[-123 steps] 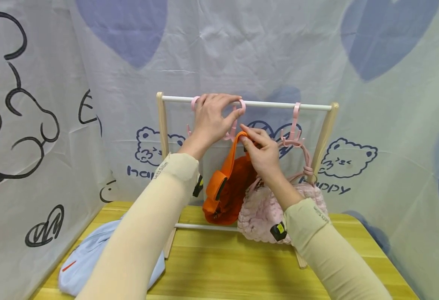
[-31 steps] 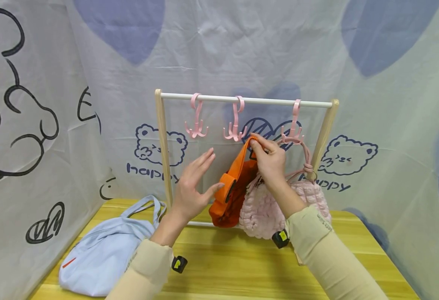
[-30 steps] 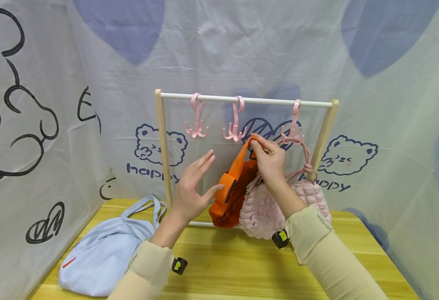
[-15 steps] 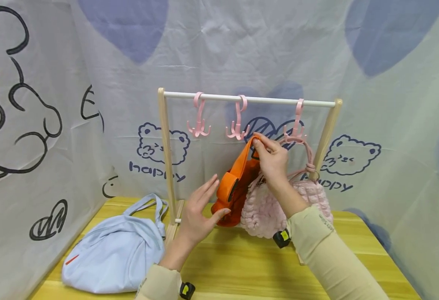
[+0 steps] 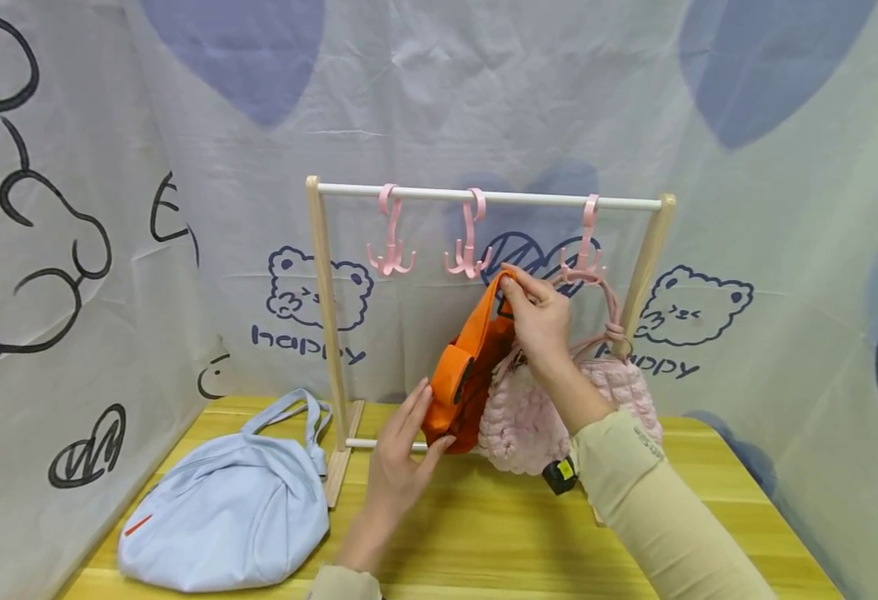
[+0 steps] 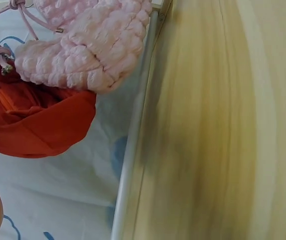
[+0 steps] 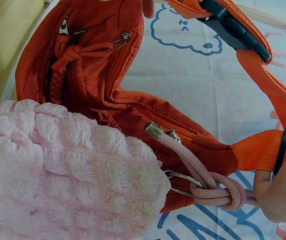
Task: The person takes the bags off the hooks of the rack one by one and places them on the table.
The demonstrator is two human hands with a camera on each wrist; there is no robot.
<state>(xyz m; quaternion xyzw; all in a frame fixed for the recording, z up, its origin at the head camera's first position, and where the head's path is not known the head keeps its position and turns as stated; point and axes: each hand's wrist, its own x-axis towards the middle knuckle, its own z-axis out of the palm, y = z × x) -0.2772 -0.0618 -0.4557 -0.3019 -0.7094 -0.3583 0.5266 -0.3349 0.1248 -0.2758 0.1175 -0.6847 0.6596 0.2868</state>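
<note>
My right hand (image 5: 544,321) pinches the top of the strap on an orange crossbody bag (image 5: 472,425), just below the middle pink hook (image 5: 469,250). The bag hangs beneath this grip. Fingers straight, my left hand (image 5: 399,454) reaches up to its lower left side, fingertips right at the fabric. A black buckle (image 7: 238,32) on the strap and the bag's zips show in the right wrist view. Against its right side lies a quilted pink bag (image 5: 521,425), hung by its cord handle from the right pink hook (image 5: 584,246).
The wooden rack carries a white rail (image 5: 529,198) and a low white bar (image 6: 132,140). Another pink hook (image 5: 391,242) hangs at its left. A light blue bag (image 5: 228,508) lies on the table (image 5: 484,550) at left. Printed cloth (image 5: 423,100) stands behind.
My left hand has left the middle hook and rail, coming down to the orange bag's lower left side. My right hand keeps the strap, now slightly farther right and lower.
</note>
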